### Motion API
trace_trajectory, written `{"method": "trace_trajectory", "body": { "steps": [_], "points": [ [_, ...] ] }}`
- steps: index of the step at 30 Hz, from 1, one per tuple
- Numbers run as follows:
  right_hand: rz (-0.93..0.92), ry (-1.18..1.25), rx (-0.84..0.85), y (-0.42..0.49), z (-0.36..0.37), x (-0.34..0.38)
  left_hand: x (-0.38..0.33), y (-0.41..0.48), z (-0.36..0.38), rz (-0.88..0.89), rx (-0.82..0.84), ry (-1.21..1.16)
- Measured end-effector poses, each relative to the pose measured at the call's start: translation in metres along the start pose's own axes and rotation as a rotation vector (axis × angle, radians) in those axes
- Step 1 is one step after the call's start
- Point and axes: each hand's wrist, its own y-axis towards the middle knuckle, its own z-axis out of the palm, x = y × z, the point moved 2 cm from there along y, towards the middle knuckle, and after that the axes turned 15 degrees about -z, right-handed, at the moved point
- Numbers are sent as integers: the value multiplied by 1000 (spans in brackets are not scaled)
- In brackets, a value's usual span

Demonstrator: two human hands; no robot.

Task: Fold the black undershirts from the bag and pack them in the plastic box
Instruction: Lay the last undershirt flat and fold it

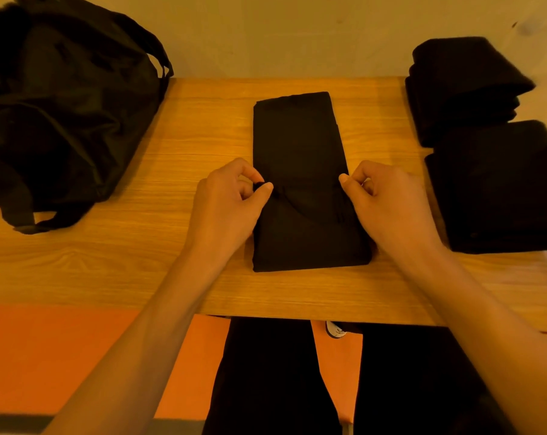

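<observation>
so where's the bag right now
In the head view, the bag sits on the far left of the table, left of the half-folded undershirt.

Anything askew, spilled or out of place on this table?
Nothing is spilled or damaged. The far pile of folded shirts sits skewed and looser than the near pile. The undershirt, pinched by the left hand and right hand, tapers toward its far end, its right edge slanting.
</observation>
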Motion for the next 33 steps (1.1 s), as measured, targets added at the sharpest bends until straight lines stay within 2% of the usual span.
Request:
{"method": "trace_trajectory", "body": {
  "steps": [7,13,15,16,18,19,21,23,25,33],
  "points": [
    [-16,-17,12,-2,2,0,1,-5,2,109,-115,7],
    [43,-31,64,3,-3,7,-1,-7,0,60,-214,44],
    [0,-71,20,-4,-10,11,-5,-18,-7,142,-337,84],
    [-84,-139,-39,-10,-14,13,-9,-25,-11,230,-374,102],
    [-315,-264,-91,-24,-16,21,-18,-41,-13,408,-297,178],
    [-412,-288,-42,-30,-12,23,-22,-48,-8,459,-192,275],
    [-499,-272,172,-35,0,24,-24,-58,3,468,24,489],
    [-464,-250,353,-34,6,21,-16,-56,11,429,122,642],
    [-393,-248,450,-30,8,13,-2,-45,15,345,179,718],
    [-321,-313,482,-36,3,6,9,-40,15,336,175,683]
  ]
}}
